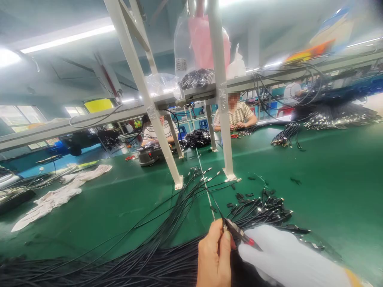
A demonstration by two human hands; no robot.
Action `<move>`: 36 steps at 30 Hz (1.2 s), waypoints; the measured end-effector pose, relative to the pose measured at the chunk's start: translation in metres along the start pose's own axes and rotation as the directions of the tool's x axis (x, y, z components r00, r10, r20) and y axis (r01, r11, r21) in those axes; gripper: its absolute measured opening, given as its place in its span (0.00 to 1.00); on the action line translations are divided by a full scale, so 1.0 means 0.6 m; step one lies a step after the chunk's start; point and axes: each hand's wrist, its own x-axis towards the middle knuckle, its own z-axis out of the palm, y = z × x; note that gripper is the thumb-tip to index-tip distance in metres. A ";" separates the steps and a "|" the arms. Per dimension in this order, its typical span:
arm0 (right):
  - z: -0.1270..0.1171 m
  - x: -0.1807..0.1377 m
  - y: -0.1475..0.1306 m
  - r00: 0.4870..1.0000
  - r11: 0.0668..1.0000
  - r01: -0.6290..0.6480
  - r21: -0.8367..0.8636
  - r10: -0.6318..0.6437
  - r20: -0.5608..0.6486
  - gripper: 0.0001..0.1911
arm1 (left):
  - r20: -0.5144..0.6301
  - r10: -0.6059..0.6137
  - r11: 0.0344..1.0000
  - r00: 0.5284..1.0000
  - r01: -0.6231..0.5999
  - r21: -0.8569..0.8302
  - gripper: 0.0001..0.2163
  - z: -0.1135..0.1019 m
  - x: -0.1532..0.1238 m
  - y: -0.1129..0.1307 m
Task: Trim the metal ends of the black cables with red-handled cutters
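Note:
My bare left hand [214, 253] pinches a thin black cable [217, 205] near one end, low in the middle of the view. In a white glove, my right hand [275, 249] is closed around small cutting pliers [237, 230] with a bit of red on the handle. The jaws of the pliers are at the cable end, right by my left fingertips. Whether they touch the cable I cannot tell. A bundle of black cables with plugs [263, 209] lies just beyond my right hand, with small black pieces scattered around it.
More black cables [161, 239] spread over the green table [338, 179]. White metal posts [224, 119] stand on it, carrying a shelf with bags. A white cloth glove [60, 197] lies at left. Two people sit across the table, near a dark device [149, 154] and a coiled cable [198, 138].

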 end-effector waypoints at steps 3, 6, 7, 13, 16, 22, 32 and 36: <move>-0.014 -0.003 0.005 0.989 0.978 -0.069 0.196 0.041 0.145 0.13 | 0.093 -0.033 0.996 0.995 0.040 -0.075 0.15 -0.006 0.004 0.003; -0.010 0.000 0.018 0.981 0.945 -0.124 0.304 0.070 0.183 0.12 | 0.157 -0.068 0.980 0.985 0.095 -0.172 0.17 -0.008 0.008 0.005; -0.007 0.001 0.021 0.979 0.939 -0.129 0.319 0.068 0.195 0.12 | 0.166 -0.077 0.972 0.983 0.111 -0.208 0.17 -0.008 0.008 0.006; 0.027 -0.001 0.011 0.995 0.994 -0.046 -0.096 0.037 -0.091 0.11 | 0.175 -0.115 0.934 0.978 0.166 -0.316 0.21 -0.007 0.010 -0.007; 0.059 -0.003 0.011 0.900 0.901 -0.078 -0.427 -0.121 -0.419 0.08 | 0.132 -0.126 0.944 0.983 0.160 -0.289 0.25 -0.008 0.008 -0.014; 0.090 0.010 0.024 0.792 0.727 -0.229 -0.648 -0.248 -0.558 0.04 | 0.016 -0.117 0.971 0.993 0.118 -0.209 0.25 -0.001 0.003 -0.013; 0.088 0.008 0.008 0.779 0.709 -0.295 -0.641 -0.211 -0.591 0.07 | -0.118 -0.017 1.000 0.993 0.017 -0.002 0.23 0.017 -0.008 -0.032; 0.092 0.007 0.020 0.783 0.720 -0.238 -0.652 -0.255 -0.567 0.08 | -0.145 0.014 0.998 0.989 -0.006 0.057 0.22 0.023 -0.011 -0.033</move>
